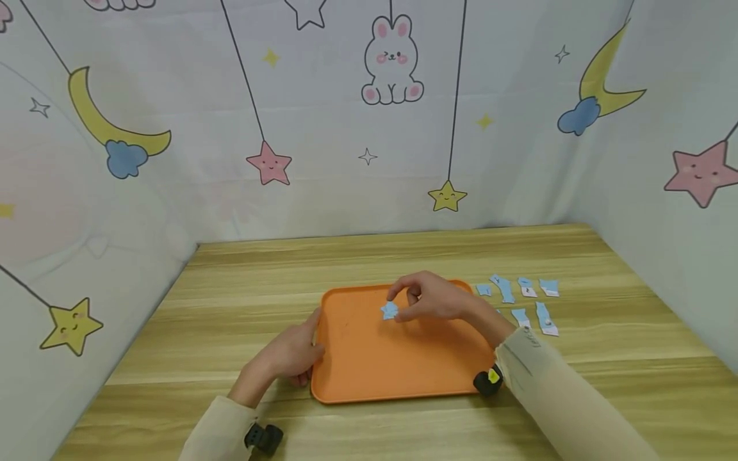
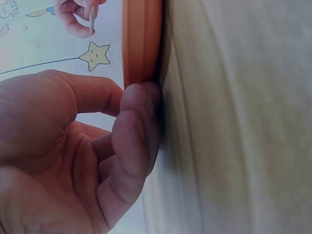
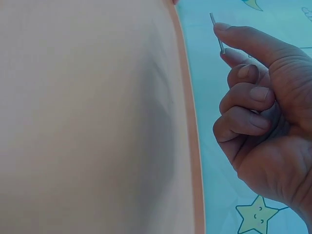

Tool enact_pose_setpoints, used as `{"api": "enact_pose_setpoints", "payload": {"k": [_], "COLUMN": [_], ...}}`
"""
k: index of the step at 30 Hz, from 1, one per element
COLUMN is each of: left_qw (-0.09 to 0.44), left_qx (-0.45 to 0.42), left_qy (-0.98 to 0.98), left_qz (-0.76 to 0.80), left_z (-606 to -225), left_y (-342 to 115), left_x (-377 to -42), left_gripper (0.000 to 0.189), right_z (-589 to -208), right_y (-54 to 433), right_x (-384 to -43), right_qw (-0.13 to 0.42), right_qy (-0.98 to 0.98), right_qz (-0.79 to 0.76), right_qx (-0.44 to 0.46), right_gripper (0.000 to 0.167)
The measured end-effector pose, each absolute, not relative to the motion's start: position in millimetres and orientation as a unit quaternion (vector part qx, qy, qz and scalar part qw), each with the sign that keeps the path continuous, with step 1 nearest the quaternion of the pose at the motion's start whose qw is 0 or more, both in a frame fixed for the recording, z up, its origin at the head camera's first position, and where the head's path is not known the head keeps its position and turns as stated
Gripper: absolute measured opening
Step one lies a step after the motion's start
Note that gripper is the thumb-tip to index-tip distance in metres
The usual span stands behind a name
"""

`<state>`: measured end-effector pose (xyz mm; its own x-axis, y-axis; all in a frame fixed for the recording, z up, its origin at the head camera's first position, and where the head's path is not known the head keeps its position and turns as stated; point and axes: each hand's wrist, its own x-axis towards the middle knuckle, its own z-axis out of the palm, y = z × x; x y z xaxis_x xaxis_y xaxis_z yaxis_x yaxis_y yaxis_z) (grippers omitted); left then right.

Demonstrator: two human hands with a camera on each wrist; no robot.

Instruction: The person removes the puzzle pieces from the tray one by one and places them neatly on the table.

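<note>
My right hand [image 1: 434, 296] pinches a small light-blue puzzle piece [image 1: 389, 310] between thumb and index finger, above the far half of the orange tray [image 1: 398, 365]. From the right wrist, the piece [image 3: 218, 33] appears edge-on as a thin sliver at the fingertips, with the other fingers of the right hand [image 3: 273, 107] curled in. At the tray's left side, my left hand [image 1: 294, 352] holds the rim. The left wrist view has the fingertips of the left hand [image 2: 83, 141] right at the tray's outer wall [image 2: 141, 44], close to the tabletop.
Several more blue-and-white puzzle pieces [image 1: 503, 289] lie in rough rows on the wooden table [image 1: 254, 269], right of the tray. My right forearm partly covers the nearest ones. Behind and at both sides hangs a pale curtain [image 1: 323, 128] printed with stars, moons and a rabbit.
</note>
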<state>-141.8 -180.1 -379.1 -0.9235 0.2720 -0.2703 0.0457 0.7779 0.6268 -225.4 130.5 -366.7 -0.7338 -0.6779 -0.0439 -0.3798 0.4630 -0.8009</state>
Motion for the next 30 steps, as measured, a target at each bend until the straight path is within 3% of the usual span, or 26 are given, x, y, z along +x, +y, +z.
{"api": "enact_pose_setpoints", "payload": {"k": [30], "left_qw": [0.178], "left_qx": [0.088], "left_qy": [0.924], "left_qz": [0.328], "left_z": [-377], "left_y": [-180], "left_x": [-142], "left_gripper": [0.079], "right_z": [-368], "right_y": [229], "right_x": [-198], "right_qw": [0.127], "right_qy": [0.857], "right_qz": [-0.429], "right_qx": [-0.256], "right_gripper": [0.035]}}
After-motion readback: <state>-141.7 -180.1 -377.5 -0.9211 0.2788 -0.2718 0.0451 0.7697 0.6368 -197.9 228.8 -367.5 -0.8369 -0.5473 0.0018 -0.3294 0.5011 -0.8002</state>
